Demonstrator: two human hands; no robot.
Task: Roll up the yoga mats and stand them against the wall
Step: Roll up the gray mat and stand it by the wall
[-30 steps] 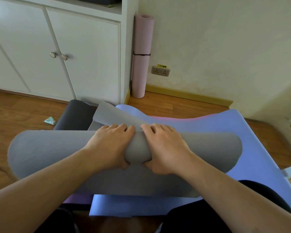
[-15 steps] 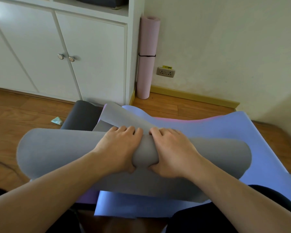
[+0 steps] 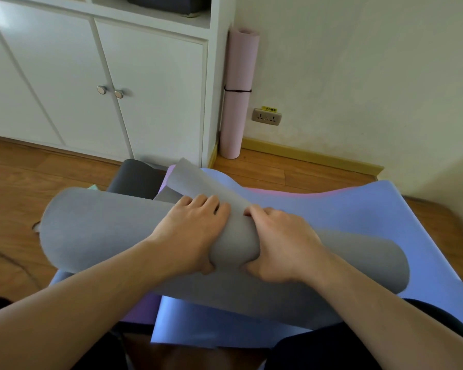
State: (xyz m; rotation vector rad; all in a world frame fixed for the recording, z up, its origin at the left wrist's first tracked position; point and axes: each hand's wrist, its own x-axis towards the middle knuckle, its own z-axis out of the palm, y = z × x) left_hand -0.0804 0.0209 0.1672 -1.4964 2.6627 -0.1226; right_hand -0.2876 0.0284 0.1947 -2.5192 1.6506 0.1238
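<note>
Kneeling over the wide blue-violet foam yoga mat spread flat on the wooden floor, I take it as my landmark. Lying across it, and overhanging its left edge, is the thick grey foam yoga mat, partly rolled into a fat tube, its loose tail running away from me over the blue-violet mat's far end. Beyond that far end stands the white two-door cabinet, and just right of the cabinet a rolled pale pink yoga mat, bound by a thin black band, stands upright against the cream wall. A dark grey rolled mat lies at the blue-violet mat's far left corner. My left hand and right hand sit side by side on the middle of the grey roll, fingers curled over its top and thumbs tucked beneath, clamping it.
</note>
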